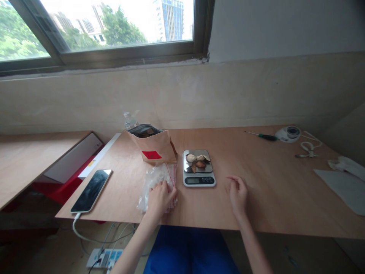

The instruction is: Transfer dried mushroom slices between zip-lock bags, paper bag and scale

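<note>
Clear zip-lock bags (146, 190) with red-striped edges lie in a loose pile near the table's front edge. My left hand (160, 196) is on top of them, fingers curled into the plastic. My right hand (238, 194) rests over the table to the right of a kitchen scale (199, 181), its fingers loosely bent and apart, with nothing visible in them. Several dried brown and pale pieces (199, 161), like husks or pods, sit on the scale's metal plate. The scale's display cannot be read. Behind the bags stands an open brown paper pouch (154, 146) with a red label; dark contents show inside.
A phone (91, 190) with a charging cable lies at the left. A plastic bottle (130, 121) is behind the pouch. A screwdriver (265, 136), a white dome camera (288, 134) with its cable, and a white sheet (342, 188) are at the right. Below is a power strip (104, 258).
</note>
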Demonstrator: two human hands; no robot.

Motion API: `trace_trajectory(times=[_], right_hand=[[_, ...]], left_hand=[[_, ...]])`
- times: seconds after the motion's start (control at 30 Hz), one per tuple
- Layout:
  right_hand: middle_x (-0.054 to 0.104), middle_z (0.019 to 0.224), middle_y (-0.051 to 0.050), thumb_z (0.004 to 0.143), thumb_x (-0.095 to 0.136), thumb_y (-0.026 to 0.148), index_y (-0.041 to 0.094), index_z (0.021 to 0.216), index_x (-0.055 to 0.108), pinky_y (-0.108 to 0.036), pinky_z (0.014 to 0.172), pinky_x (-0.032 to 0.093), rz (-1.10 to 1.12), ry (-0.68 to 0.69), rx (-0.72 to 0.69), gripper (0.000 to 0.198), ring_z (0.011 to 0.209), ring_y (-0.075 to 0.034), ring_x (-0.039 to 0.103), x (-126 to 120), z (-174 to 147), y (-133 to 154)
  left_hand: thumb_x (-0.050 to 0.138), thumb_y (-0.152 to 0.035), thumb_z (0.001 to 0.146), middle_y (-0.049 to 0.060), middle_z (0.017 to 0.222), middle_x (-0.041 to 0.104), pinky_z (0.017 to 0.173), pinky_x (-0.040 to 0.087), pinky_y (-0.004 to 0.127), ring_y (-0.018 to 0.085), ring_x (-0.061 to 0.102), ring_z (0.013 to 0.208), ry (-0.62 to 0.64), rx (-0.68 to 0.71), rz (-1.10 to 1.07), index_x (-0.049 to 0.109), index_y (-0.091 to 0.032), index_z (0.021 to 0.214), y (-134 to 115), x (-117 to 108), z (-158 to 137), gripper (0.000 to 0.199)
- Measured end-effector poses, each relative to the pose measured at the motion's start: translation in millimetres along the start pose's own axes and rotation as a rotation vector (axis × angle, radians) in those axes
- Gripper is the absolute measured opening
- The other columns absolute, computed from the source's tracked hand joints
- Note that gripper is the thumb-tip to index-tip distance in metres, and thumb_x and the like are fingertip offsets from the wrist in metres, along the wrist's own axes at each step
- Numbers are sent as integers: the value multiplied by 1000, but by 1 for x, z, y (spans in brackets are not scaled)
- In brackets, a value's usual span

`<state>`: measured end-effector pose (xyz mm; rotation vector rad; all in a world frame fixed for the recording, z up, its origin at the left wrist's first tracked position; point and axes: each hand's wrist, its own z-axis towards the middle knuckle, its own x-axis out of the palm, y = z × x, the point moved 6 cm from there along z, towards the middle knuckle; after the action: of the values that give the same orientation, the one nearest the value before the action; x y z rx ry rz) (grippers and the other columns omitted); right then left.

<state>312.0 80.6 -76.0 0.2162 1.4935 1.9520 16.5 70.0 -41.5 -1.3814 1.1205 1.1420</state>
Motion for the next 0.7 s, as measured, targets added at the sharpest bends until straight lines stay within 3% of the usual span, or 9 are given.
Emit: trace_trajectory(times=[0.13,0.23,0.33,0.4,0.47,0.6,0.7], right_hand=[[57,88,-8,82,42,31,17,81,61,-31,65,43,3,19,-12,24,78,-20,54,2,-7,13],[59,89,-8,85,44,33,18,83,60,-32,70,44,47,108,-28,22,84,-21,56,13,-25,41],[61,91,-7,89,43,32,20,89,59,-32,79,45,179,355,-35,20,89,-20,57,41,-54,83],[62,98,-7,89,44,32,21,101,57,-30,80,47,263,548,0,20,92,-19,58,62,-74,110],[62,99,-5,90,44,35,22,110,52,-28,75,49,355,647,81,25,86,-17,60,78,-86,131],[63,86,-2,89,45,41,21,96,54,-26,68,49,456,663,164,24,76,-15,60,89,-84,149],[60,76,-1,86,51,41,20,83,55,-24,64,47,433,640,145,22,68,-14,58,90,-73,145]], left_hand=[[34,-33,89,9,78,67,63,36,31,24,63,78,-2,28,-78,53,-18,74,12,-6,5,29],[37,-26,87,5,71,64,60,33,29,21,61,70,-50,6,-177,50,-19,70,12,-13,4,22],[38,-24,86,1,65,56,58,34,27,17,54,64,-222,25,-340,44,-20,66,3,-29,-6,21],[37,-24,88,0,65,51,60,37,26,15,51,63,-321,125,-474,40,-21,65,-10,-39,-18,23],[36,-25,90,0,67,50,62,40,25,14,50,64,-347,249,-604,41,-21,67,-23,-43,-30,23],[35,-23,92,1,75,53,65,45,26,15,54,71,-356,347,-794,48,-21,80,-36,-44,-45,18],[37,-21,91,2,77,51,63,46,24,14,53,71,-433,338,-840,47,-21,75,-36,-49,-47,19]])
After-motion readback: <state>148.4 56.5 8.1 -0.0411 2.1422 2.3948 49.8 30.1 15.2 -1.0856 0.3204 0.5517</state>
